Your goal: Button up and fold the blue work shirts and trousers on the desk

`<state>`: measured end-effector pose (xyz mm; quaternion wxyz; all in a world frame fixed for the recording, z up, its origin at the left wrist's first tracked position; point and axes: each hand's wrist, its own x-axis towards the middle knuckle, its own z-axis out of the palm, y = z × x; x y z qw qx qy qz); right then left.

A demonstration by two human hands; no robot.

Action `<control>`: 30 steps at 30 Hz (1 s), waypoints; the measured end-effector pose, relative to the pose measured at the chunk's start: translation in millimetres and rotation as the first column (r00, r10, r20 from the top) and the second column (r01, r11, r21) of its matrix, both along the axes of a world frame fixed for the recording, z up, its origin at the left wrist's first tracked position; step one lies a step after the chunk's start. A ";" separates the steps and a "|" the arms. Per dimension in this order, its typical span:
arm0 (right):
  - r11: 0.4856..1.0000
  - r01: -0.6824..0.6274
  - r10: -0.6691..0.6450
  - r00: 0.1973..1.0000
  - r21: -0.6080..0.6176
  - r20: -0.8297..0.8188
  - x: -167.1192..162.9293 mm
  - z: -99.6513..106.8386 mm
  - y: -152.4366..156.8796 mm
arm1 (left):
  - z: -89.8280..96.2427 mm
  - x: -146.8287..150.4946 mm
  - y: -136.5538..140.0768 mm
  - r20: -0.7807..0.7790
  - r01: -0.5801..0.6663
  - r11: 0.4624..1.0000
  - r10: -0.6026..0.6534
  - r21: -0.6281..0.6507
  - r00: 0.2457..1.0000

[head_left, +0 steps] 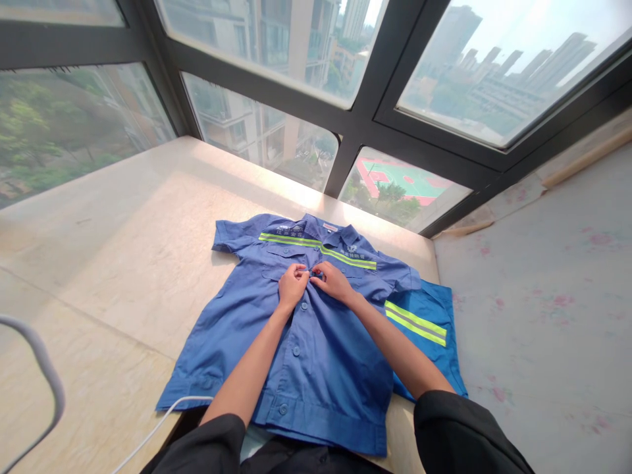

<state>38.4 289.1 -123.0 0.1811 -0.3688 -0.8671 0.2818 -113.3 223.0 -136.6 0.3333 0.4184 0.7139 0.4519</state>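
Note:
A blue short-sleeved work shirt (340, 355) lies spread out, front side up, its collar toward the window. A yellow-green reflective stripe crosses its chest. Both of my hands meet at the front placket, just below the stripe. My left hand (293, 284) pinches the cloth at the placket, and my right hand (330, 280) pinches it from the other side, fingertips nearly touching. A button there is mostly hidden by my fingers. Below them, several buttons run down the placket, one of them a round blue button (296, 351) with the cloth lying closed around it.
A brighter blue folded garment (429, 316) with reflective stripes lies partly under the shirt's right side. The pale stone sill (99, 263) stretches left. A white cable (162, 418) and a thick grey cord (49, 368) are at lower left. Dark window frames (360, 125) and a flowered wall (543, 316) bound the space.

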 end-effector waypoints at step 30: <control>0.515 0.831 -0.764 0.555 0.209 -0.329 173.9 16.3 -29.5 | -0.9 4.2 -24.5 -0.801 0.434 0.898 -0.313 -0.074 0.511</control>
